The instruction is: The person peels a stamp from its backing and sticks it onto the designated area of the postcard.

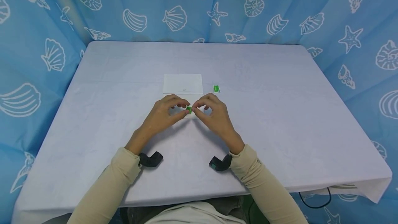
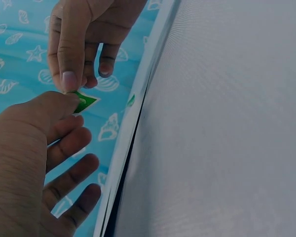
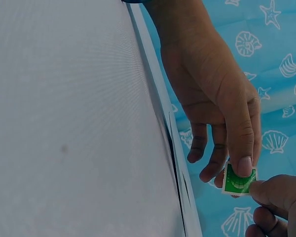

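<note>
Pinching that green stamp [image 1: 189, 109] from opposite sides, your left hand [image 1: 161, 115] and right hand [image 1: 217, 116] are basically tied for closest, just above the white paper [image 1: 182, 81], toward its near edge.

A stamp [image 1: 216, 89] lies right of the paper [image 1: 182, 83].

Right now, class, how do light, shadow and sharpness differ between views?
Head view: bright, soft shadows on the tablecloth, the held stamp too small to read; left wrist view: dim, the tablecloth greyish with faint ripples; right wrist view: also dim, but the held stamp's print clearer.
</note>
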{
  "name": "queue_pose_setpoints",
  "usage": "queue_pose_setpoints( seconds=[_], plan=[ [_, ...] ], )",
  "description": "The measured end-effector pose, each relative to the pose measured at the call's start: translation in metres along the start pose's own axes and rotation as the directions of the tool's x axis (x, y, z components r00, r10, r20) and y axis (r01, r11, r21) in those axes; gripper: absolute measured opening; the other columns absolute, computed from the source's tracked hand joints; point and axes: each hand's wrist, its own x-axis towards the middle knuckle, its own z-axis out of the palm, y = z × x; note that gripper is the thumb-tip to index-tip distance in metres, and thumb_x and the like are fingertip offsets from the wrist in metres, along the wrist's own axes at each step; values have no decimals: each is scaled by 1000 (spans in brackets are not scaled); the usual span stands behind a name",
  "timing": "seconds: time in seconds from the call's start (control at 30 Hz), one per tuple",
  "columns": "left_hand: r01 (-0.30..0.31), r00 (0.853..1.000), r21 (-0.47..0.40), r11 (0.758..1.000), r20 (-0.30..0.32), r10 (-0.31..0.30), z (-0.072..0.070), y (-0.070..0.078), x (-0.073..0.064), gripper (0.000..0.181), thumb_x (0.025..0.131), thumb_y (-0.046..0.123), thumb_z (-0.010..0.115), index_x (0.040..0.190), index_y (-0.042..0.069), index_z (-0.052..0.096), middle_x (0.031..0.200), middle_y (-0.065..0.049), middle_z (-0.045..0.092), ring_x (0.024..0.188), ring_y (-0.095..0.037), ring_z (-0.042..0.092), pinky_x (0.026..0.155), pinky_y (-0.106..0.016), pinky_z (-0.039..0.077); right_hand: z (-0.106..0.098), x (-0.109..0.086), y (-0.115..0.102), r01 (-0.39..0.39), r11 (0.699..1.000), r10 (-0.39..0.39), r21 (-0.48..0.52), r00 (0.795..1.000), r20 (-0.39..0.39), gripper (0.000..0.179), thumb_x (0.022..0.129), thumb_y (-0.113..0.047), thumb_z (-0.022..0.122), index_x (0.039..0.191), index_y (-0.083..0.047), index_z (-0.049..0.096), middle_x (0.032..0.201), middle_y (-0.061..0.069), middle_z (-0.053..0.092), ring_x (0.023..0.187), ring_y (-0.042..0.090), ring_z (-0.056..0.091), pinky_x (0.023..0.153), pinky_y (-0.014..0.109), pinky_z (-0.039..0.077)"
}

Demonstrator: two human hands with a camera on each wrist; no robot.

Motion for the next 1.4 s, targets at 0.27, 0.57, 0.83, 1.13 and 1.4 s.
queue_pose_setpoints(
  seconds=[0.27, 0.57, 0.83, 1.13, 1.4],
  plan=[
    [-31, 999, 14, 999, -11, 31, 1, -1, 0, 19, 86, 31, 65, 101, 20, 66, 94, 10, 59, 89, -6, 52, 77, -29, 46, 0, -1, 1, -2, 1000, 2, 6, 1000, 2, 7, 83, -22, 69, 88, -18, 68, 93, -9, 55, 88, 6, 52, 71, 28, 46],
    [-59, 998, 8, 998, -13, 59, 2, -3, -1, 13, 85, 26, 67, 95, 18, 66, 88, 10, 59, 85, -10, 56, 76, -31, 48, 1, -1, 1, 5, 1000, -5, 26, 1000, 10, 8, 82, -22, 70, 88, -17, 68, 94, -8, 56, 88, 6, 52, 71, 28, 45],
    [-73, 997, 14, 997, -15, 73, 3, -3, 0, 11, 85, 23, 67, 94, 16, 67, 86, 7, 60, 82, -13, 58, 75, -32, 49, 1, 0, -1, -13, 998, 13, 61, 1000, 0, 9, 82, -19, 70, 90, -14, 69, 95, -2, 58, 87, 14, 54, 70, 34, 46],
    [-66, 997, -14, 998, -39, 65, 0, 0, 1, 10, 85, 24, 67, 94, 19, 68, 86, 11, 59, 81, -4, 55, 75, -27, 48, -13, 2, -30, -29, 994, 29, 101, 1000, 4, 8, 83, -1, 64, 90, -2, 67, 94, 11, 58, 86, 27, 53, 70, 40, 45],
    [-53, 998, -105, 993, -48, 49, 0, -1, 1, 15, 84, 25, 67, 96, 18, 70, 89, 11, 61, 82, -4, 56, 72, -28, 49, -11, 0, -27, 15, 992, -24, 128, 997, 74, 12, 78, 0, 70, 89, 0, 66, 92, 12, 58, 84, 29, 55, 70, 42, 45]
  ],
)
